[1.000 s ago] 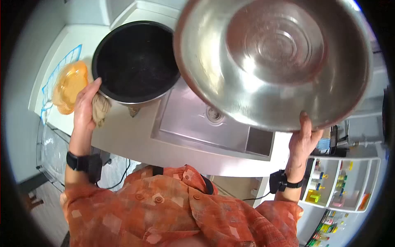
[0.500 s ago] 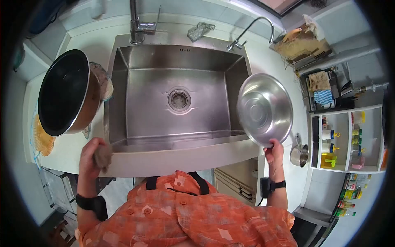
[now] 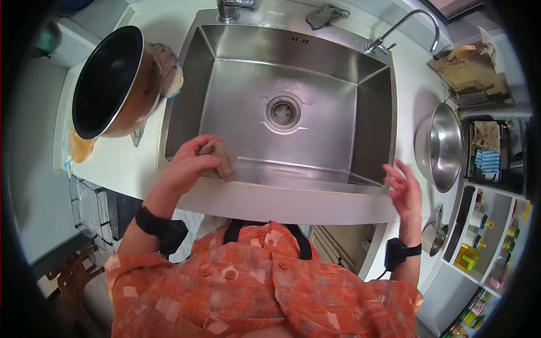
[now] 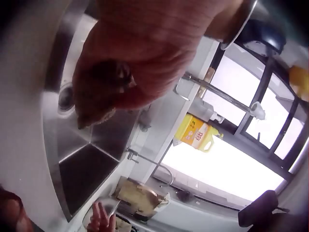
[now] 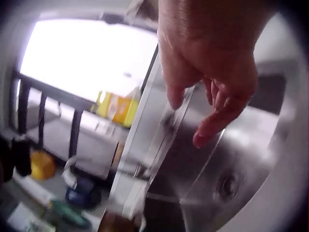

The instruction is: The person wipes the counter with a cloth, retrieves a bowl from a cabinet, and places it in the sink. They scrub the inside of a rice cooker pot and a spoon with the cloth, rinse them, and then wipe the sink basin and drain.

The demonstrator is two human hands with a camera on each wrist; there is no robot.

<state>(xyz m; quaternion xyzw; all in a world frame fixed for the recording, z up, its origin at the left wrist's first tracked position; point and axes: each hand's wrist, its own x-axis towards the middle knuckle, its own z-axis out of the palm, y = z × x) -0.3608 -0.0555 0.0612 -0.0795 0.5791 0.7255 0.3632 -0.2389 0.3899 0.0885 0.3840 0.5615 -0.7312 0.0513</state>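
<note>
My left hand [image 3: 186, 166] grips a crumpled grey-brown cloth [image 3: 225, 160] over the near left edge of the steel sink [image 3: 253, 79]. In the left wrist view the hand hides most of this cloth. My right hand [image 3: 406, 191] hovers by the sink's near right corner, holding nothing, its fingers loosely spread. Beyond it on the right counter is a steel basin [image 3: 445, 147], seen partly from its side. A large pot [image 3: 110, 79] with a black inside and copper-coloured outside stands on the left counter.
Behind the sink are a faucet [image 3: 228, 8], a thin curved tap [image 3: 406, 28] and a grey rag [image 3: 326, 16]. An orange tray [image 3: 80, 143] lies by the pot. A small saucepan [image 3: 435, 238] sits at the right, near shelves [image 3: 459, 225] of bottles.
My right hand has let go of the steel basin, which now rests on the right counter. My left hand, which was at the pot's rim, has moved right to the sink's edge with the cloth.
</note>
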